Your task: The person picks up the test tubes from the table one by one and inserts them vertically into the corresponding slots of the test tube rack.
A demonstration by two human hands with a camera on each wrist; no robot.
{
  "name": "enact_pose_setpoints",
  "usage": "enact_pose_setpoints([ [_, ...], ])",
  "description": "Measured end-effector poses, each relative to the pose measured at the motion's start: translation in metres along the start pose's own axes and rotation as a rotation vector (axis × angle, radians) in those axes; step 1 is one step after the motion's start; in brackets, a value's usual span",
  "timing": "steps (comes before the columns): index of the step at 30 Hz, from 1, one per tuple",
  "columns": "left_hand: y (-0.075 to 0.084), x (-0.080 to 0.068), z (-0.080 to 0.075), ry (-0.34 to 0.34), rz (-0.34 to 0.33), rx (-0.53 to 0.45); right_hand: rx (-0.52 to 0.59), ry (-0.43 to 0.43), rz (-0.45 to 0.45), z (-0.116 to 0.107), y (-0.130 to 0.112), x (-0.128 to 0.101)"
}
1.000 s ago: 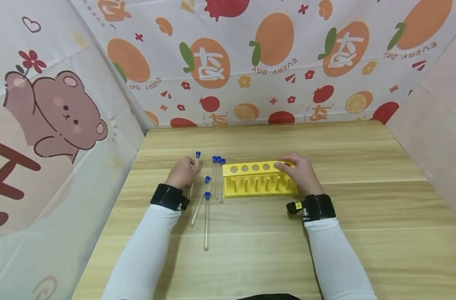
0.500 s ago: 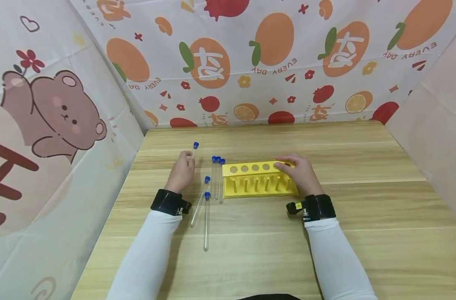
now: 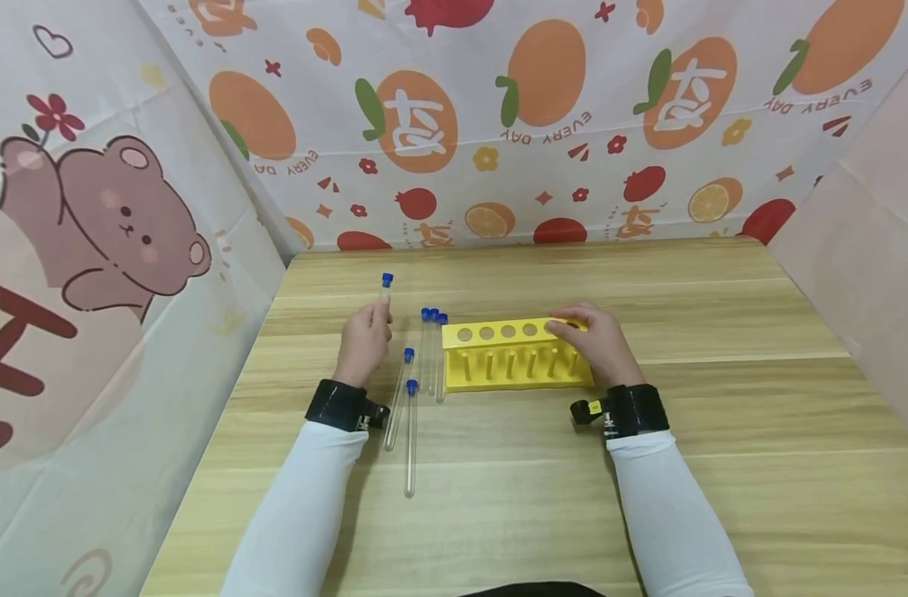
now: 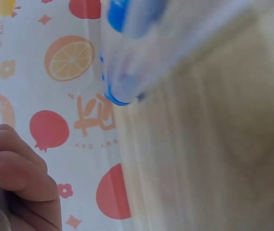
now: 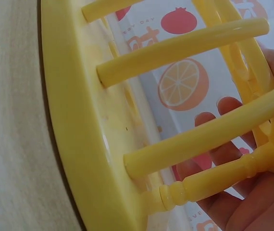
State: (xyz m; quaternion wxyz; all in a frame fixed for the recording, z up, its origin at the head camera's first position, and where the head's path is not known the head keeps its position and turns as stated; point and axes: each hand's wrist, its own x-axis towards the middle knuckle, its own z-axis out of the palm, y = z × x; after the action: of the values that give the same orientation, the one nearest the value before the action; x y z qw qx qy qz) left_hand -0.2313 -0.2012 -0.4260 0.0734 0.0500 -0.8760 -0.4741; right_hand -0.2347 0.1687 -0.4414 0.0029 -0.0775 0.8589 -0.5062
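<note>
1. The left hand (image 3: 364,344) pinches a blue-capped test tube (image 3: 386,290), lifted off the bench (image 3: 722,464) with its cap pointing away from the person, left of the yellow rack (image 3: 517,355).
2. The right hand (image 3: 599,344) rests curled over the rack's right end, fingers on its top plate, holding it.
3. Five more capped tubes (image 3: 411,435) lie on the bench between the left hand and the rack.
4. All the rack holes in view look empty, so this seems to be the first tube's pick-up, just finished.
5. The next move likely calls for turning the tube upright, cap up, carrying it right over a hole, and lowering it straight.
</note>
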Motion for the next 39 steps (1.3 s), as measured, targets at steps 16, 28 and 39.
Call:
enact_pose_setpoints([
  [16,0.032,-0.014,-0.007,0.063,-0.013,-0.283,0.008,0.026,-0.004,0.0,0.004,0.003],
  [28,0.029,-0.001,0.0,-0.093,0.152,-0.53,0.002,0.029,-0.007,0.0,0.004,0.004],
  [39,0.05,-0.006,0.007,-0.183,0.195,-0.717,0.023,0.001,-0.019,-0.002,0.005,0.003],
])
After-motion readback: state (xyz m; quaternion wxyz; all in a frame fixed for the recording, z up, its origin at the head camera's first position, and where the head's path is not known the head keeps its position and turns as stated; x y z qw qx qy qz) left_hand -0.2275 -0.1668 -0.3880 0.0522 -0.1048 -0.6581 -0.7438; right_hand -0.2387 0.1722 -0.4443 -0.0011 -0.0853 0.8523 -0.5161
